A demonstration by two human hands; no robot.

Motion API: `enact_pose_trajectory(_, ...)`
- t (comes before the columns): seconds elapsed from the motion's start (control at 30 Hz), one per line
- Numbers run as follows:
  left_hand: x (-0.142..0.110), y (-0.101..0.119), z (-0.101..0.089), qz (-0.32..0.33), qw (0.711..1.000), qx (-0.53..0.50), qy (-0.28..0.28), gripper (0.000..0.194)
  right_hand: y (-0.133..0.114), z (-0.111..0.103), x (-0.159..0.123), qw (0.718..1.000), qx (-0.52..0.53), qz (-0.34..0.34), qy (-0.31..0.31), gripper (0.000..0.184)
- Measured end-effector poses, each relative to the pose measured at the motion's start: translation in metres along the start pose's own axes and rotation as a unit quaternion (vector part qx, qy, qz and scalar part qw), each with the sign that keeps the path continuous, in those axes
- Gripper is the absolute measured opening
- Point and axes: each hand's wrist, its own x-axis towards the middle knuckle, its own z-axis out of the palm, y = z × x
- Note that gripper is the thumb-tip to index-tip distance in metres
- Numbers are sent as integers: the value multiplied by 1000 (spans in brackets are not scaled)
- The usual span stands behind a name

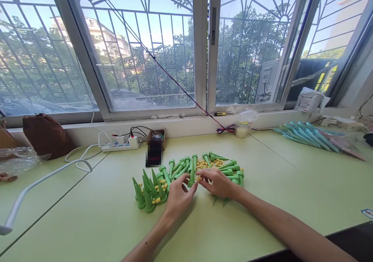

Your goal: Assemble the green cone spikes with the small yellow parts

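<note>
My left hand is closed around the collar of a green plastic spike, which stands with its point up. Right beside it, my right hand pinches a small yellow plastic piece near the spike's base. Several green spikes stand point up on the table to the left, with yellow pieces among them. Behind my hands, more green spikes lie in an arc around a heap of yellow pieces. Others lie to the right, partly hidden by my right hand.
The pale green table runs back to a windowsill. A power strip, a small open box and a dark phone-like object are behind. A white curved rod reaches in from the left; bagged light-blue items lie far right.
</note>
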Motion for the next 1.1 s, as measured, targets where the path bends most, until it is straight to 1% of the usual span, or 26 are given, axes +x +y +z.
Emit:
enact_pose_trajectory(0.53,1,0,1,10,1000,2,6,31,4,3,-1,1000,-8,2,-3,20)
enact_pose_trajectory(0.83,1,2,0,6,1000,-4,-1,32,0,0,-1,1000,-10,-1,-5,19)
enact_pose_trajectory(1.1,1,3,0,6,1000,6,-8,30,1,1,-1,1000,-1,6,-7,19)
